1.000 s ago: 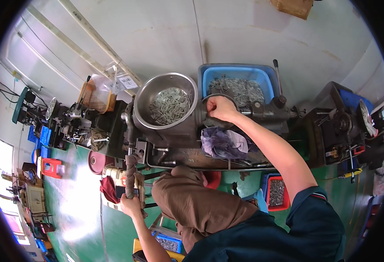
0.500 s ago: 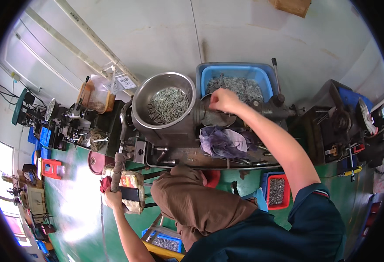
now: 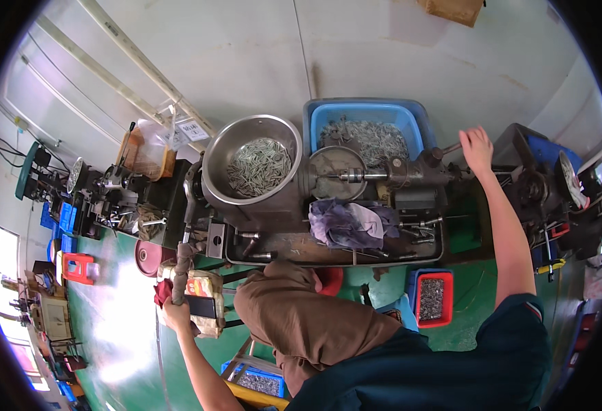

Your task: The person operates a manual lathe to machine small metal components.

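My left hand (image 3: pixel 176 314) is closed round the lower end of a cloth-wrapped lever (image 3: pixel 183 274) at the machine's left side. My right hand (image 3: pixel 477 151) is at the outer end of the tailstock lever (image 3: pixel 451 148), its fingers bent over it; the grip is partly hidden. The lever slants right from the tailstock (image 3: pixel 410 172), whose chuck (image 3: pixel 353 175) points left at the headstock over a round metal dish (image 3: pixel 323 163). A steel bowl (image 3: pixel 214 164) of small metal pins (image 3: pixel 260 166) stands on the headstock. A crumpled purple rag (image 3: pixel 342 222) lies in front of the dish.
Behind the machine stands a blue tub (image 3: pixel 314 109) with many metal parts. The machine's tray (image 3: pixel 280 259) edges close to my knees. A red bin (image 3: pixel 446 316) of parts sits on the floor at right, a blue bin (image 3: pixel 280 389) below me. Another machine (image 3: pixel 534 185) stands right.
My right hand has moved from over the dish to the tailstock lever at right. That lever, upright before, now leans right. My left hand stays on the wrapped lever.
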Demonstrator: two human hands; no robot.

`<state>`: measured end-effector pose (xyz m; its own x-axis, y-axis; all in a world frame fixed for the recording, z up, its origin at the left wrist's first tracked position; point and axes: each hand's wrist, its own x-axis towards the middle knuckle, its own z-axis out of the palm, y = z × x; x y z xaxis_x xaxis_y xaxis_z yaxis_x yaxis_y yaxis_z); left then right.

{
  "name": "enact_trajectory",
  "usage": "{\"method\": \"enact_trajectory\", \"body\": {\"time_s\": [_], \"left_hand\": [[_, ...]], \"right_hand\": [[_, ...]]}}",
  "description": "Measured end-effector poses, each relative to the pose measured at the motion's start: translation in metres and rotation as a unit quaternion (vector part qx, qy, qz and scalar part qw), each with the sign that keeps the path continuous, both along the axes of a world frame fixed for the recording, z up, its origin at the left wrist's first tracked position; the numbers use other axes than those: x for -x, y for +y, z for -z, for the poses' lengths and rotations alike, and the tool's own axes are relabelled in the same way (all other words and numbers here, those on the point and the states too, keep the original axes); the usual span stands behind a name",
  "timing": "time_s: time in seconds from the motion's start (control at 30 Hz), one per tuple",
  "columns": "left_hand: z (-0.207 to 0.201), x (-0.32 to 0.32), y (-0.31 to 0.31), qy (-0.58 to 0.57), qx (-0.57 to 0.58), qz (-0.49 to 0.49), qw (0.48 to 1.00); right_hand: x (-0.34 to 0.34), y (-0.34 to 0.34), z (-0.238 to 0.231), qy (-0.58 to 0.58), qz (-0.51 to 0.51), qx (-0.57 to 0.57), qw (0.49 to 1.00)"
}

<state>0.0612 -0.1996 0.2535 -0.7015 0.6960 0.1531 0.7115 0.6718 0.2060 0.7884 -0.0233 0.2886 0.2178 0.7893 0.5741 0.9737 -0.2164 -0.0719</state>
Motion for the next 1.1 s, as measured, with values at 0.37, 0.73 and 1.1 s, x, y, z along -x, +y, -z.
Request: {"method": "enact_trajectory", "body": {"time_s": [0.37, 0.73, 1.1], "left_hand": [[0.007, 0.007, -0.001, -0.011, -0.018, 0.007, 1.000], [-0.001, 0.000, -0.001, -0.021, 0.008, 0.003, 1.000], [0.001, -0.001, -0.001, -0.026, -0.019, 0.025, 0.999]], "right_hand": [[0.029, -0.101, -0.033, -0.022, 0.006, 0.074, 0.997], [0.036, -0.104, -0.036, -0.029, 0.024, 0.088, 0.995], [0.042, -0.105, -0.038, -0.017, 0.061, 0.109, 0.992]]}}
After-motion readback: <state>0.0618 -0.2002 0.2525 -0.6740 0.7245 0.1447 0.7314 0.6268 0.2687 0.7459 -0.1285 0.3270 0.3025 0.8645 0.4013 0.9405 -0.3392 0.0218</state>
